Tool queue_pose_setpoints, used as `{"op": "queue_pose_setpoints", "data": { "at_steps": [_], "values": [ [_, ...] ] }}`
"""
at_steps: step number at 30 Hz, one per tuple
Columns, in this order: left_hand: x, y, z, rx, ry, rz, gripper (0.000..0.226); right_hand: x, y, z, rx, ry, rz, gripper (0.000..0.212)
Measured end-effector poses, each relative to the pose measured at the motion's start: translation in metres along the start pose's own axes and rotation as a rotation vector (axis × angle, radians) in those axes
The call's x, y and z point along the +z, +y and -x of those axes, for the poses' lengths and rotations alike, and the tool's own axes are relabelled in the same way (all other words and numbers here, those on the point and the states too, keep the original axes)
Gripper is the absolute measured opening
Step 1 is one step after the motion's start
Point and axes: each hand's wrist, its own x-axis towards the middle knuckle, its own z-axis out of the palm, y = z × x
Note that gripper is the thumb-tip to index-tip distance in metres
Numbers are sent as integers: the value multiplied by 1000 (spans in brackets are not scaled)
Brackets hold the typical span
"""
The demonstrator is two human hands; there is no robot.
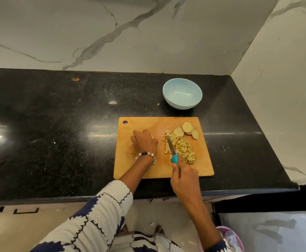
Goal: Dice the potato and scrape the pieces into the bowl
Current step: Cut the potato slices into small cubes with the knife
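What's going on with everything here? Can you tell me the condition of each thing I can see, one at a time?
Bowl: upright on the counter, empty.
Cutting board: flat on the counter.
Diced potato: heaped on the board.
Potato slices: uncut rounds at the board's far right.
Knife: blade against the dice.
Right hand: grips the knife.
Left hand: curled, fingers down on the board.

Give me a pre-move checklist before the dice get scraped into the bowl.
1. Bowl holds nothing, upright beyond the board: ok.
2. Dice heaped by the blade: ok.
3. Right hand grips the knife: ok.
4. All potato diced: not ok, slices remain at the far right corner.
5. Left hand clear of the blade: ok; what lies under it: cannot tell.
6. Bowl next to the board edge: not ok, a gap.
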Motion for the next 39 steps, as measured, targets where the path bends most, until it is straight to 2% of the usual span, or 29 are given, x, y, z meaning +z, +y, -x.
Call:
{"op": "queue_pose_setpoints", "data": {
  "at_steps": [5,8,17,25,33,36,39],
  "values": [
    [-10,-17,-18,298,-120,28,41,5,2,-1,-26,-28,-62,41],
    [-15,-21,-26,332,-180,26,46,6,0,-4,-49,-29,-80,41],
    [-6,-24,-15,338,-69,12,62,6,2,-11,-67,-16,-101,42],
    [-21,-32,-30,494,-196,16,68,8,3,-12,-64,-22,-108,42],
    [-41,-33,-51,702,-437,-126,70,13,6,-8,-64,-5,-116,39],
    [-42,-33,-49,710,-416,-106,65,14,8,-8,-72,-6,-121,34],
    [-38,-37,-41,702,-331,-35,56,14,8,-8,-80,6,-132,37]
  ]
}}
